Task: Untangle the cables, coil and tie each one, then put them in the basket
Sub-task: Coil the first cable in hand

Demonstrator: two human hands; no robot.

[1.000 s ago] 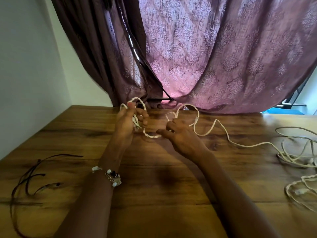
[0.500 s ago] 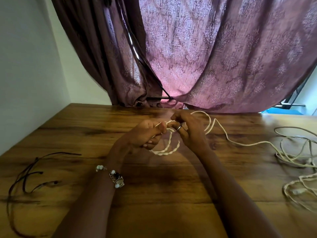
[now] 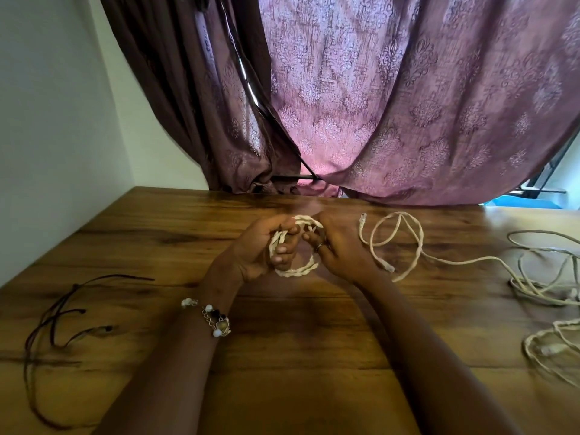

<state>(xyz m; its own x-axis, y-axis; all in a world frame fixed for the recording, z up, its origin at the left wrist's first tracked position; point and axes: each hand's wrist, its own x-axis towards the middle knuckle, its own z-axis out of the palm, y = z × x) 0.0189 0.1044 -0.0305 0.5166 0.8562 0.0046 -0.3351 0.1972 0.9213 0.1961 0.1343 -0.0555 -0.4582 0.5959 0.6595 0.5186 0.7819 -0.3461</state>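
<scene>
A small coil of white twisted cable (image 3: 301, 269) hangs between my two hands over the middle of the wooden table (image 3: 314, 356). My left hand (image 3: 260, 249) grips the coil's left side, fingers curled through it. On the right side my right hand (image 3: 339, 249) pinches the same coil. A loose cream cable (image 3: 408, 243) lies looped just right of my right hand, with two plug ends showing. It runs right into a tangle of cream cables (image 3: 546, 277). No basket is in view.
A thin dark cable (image 3: 59, 321) sprawls at the table's left edge. Another pale twisted cable (image 3: 555, 346) lies at the right edge. A purple curtain (image 3: 376, 105) hangs behind the table's far edge, and a white wall (image 3: 53, 120) stands on the left.
The cable in my hands went from a loose strand into a small round coil. Its free tail dropped onto the table as a loop right of my right hand.
</scene>
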